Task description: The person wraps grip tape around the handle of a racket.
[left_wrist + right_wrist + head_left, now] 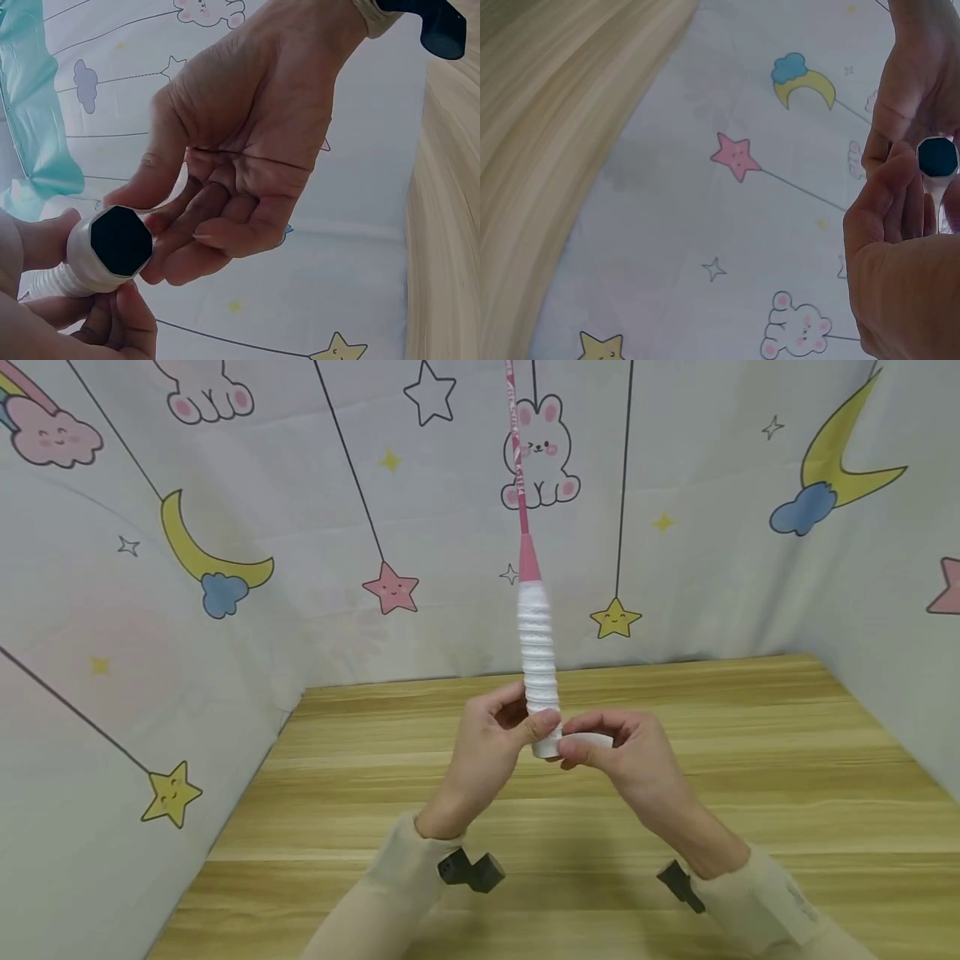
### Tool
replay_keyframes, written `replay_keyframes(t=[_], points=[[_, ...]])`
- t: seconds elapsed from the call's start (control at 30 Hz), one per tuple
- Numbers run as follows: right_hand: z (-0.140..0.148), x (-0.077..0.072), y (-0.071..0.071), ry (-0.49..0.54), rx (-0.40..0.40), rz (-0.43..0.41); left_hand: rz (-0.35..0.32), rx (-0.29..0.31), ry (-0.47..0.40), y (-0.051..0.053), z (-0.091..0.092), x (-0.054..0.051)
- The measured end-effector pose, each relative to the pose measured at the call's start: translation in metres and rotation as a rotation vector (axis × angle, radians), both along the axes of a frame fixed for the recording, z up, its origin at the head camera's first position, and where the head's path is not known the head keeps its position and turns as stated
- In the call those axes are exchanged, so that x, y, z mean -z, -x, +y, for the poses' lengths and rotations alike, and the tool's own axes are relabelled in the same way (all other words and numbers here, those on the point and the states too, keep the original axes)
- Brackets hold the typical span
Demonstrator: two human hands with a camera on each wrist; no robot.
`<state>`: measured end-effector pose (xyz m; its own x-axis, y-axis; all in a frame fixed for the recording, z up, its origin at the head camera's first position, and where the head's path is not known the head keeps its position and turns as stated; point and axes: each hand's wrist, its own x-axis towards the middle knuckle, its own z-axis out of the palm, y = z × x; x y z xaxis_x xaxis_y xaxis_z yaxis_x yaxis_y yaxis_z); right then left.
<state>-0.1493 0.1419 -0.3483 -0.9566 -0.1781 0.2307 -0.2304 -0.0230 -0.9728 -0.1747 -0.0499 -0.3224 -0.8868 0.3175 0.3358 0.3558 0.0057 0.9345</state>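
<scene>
A badminton racket with a pink shaft (pixel 522 510) is held upright, its handle (pixel 537 643) wound in ridged white grip tape. My left hand (pixel 487 752) grips the handle near its lower end, the thumb lying across the front. Just to the right, my right hand (pixel 637 760) pinches a loose strip of white tape (pixel 592 739) that comes off the handle's bottom. In the left wrist view the dark, many-sided butt cap (pixel 120 241) faces the camera between both hands. The racket head is out of view.
Below the hands lies a wooden table (pixel 360 793). A pale curtain (pixel 450 527) printed with stars, moons and rabbits hangs behind and along the sides. Each wrist wears a light band with a dark camera (pixel 471 870).
</scene>
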Motion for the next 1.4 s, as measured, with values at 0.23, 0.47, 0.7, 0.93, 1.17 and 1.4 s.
replay_keyframes(t=[0.23,0.47,0.7,0.93,1.17,1.4], points=[[0.002,-0.001,0.0,-0.019,-0.014,0.055,-0.011,-0.019,-0.013,0.002,-0.001,0.001],[0.002,-0.001,0.0,-0.026,-0.015,0.061,-0.035,-0.007,-0.025,0.002,0.0,0.002],[0.001,-0.001,0.001,-0.032,-0.008,0.073,-0.081,-0.015,-0.05,0.002,-0.001,0.001],[0.002,-0.001,0.001,-0.046,-0.005,0.082,-0.086,-0.017,-0.059,0.002,-0.001,0.0],[0.007,-0.001,0.001,-0.033,-0.048,0.114,-0.128,0.058,-0.089,0.002,-0.003,0.001],[0.012,0.001,0.006,0.064,-0.172,0.04,-0.152,0.203,-0.166,0.005,-0.005,0.007]])
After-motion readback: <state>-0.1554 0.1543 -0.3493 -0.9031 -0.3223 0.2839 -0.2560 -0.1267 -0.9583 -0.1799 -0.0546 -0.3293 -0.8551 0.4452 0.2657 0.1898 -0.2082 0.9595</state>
